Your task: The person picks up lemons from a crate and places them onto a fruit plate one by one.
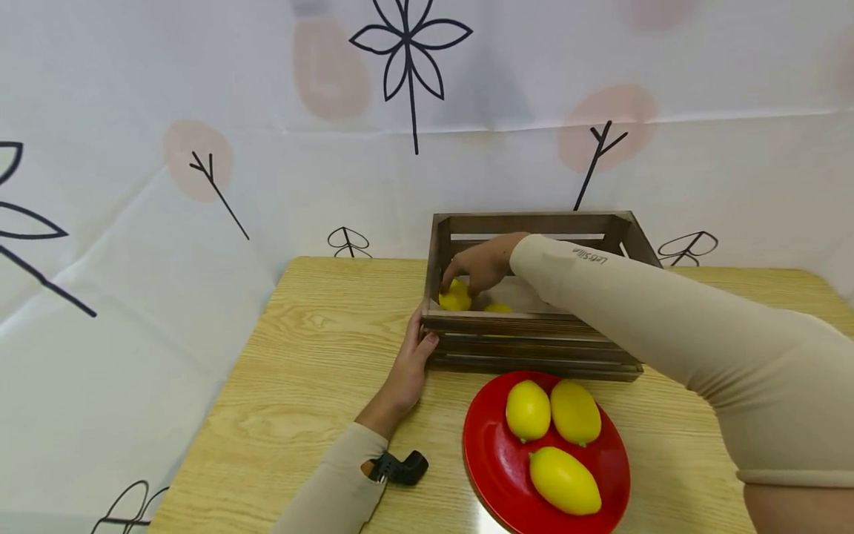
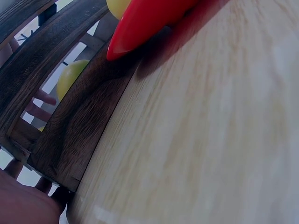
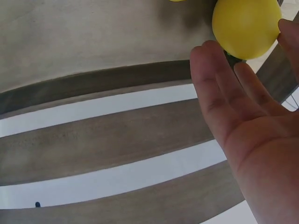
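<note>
A slatted wooden crate (image 1: 534, 326) stands at the back of the table. My left hand (image 1: 408, 371) holds its front left corner, thumb on the front slats and fingers along the end. In the left wrist view the left fingers (image 2: 44, 185) rest against the crate's end. My right hand (image 1: 483, 263) reaches inside the crate and holds a yellow lemon (image 1: 455, 297) at the left end. The right wrist view shows this lemon (image 3: 247, 28) between the thumb and the fingertips (image 3: 209, 52). Another lemon (image 1: 497, 308) lies on the crate floor, partly hidden by the front slat.
In front of the crate a round red plate (image 1: 487, 452) bears three lemons (image 1: 565, 480). A black wrist camera (image 1: 403, 469) sits on the left forearm. Behind the wood-grain table (image 1: 320, 356) hangs a white cloth (image 1: 267, 89) with printed flowers.
</note>
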A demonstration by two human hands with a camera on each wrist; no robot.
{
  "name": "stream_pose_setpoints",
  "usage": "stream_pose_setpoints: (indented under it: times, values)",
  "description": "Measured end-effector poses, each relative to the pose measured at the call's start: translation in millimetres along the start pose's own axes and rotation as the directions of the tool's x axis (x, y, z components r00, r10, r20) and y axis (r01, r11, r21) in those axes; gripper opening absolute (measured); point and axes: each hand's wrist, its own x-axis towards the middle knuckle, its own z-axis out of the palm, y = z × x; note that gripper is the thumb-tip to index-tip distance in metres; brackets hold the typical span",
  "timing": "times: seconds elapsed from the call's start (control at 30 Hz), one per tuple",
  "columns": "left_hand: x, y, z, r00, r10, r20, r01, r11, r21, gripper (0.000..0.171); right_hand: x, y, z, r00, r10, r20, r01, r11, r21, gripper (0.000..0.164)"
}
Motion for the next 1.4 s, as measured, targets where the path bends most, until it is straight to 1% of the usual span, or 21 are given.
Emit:
stream_pose_setpoints:
  times: [0.17,0.4,0.57,0.83,1.03,1.13,1.27,1.4]
  values:
    - [0.0,0.1,-0.1,1.000,0.001,-0.003,-0.001,1.000,0.005,0.052,3,1,2,1.000,0.010,0.022,-0.010,1.000,0.006,0.050]
    - [0.6,-0.3,-0.1,1.000,0.019,-0.006,-0.019,1.000,0.014,0.053,2,4,5,0.995,0.044,0.089,-0.047,0.998,0.036,0.050]
    - [0.9,0.1,-0.1,1.000,0.006,-0.011,-0.005,1.000,0.018,0.052,3,7,7,0.995,0.048,0.084,-0.053,0.996,0.066,0.051]
    - [1.4,-0.7,0.3,1.000,0.013,-0.002,-0.013,1.000,0.007,0.053,6,10,13,0.999,0.035,0.031,-0.036,0.998,0.046,0.053]
    - [1.4,-0.3,-0.5,1.000,0.006,-0.012,-0.006,1.000,0.006,0.053,4,11,11,1.000,0.009,-0.010,-0.008,0.999,0.039,0.052]
    - [1.1,0.2,-0.3,1.000,-0.003,-0.015,0.003,1.000,0.001,0.053,-2,12,9,0.999,0.005,-0.048,-0.003,0.999,0.046,0.051]
    - [0.7,1.0,-0.3,1.000,-0.014,-0.013,0.015,1.000,0.014,0.053,-11,14,5,0.997,0.015,-0.080,-0.009,0.997,0.081,0.052]
    - [0.9,1.3,-1.2,1.000,-0.001,-0.009,0.001,1.000,0.025,0.053,-20,17,2,0.994,-0.009,-0.113,0.017,0.997,0.074,0.051]
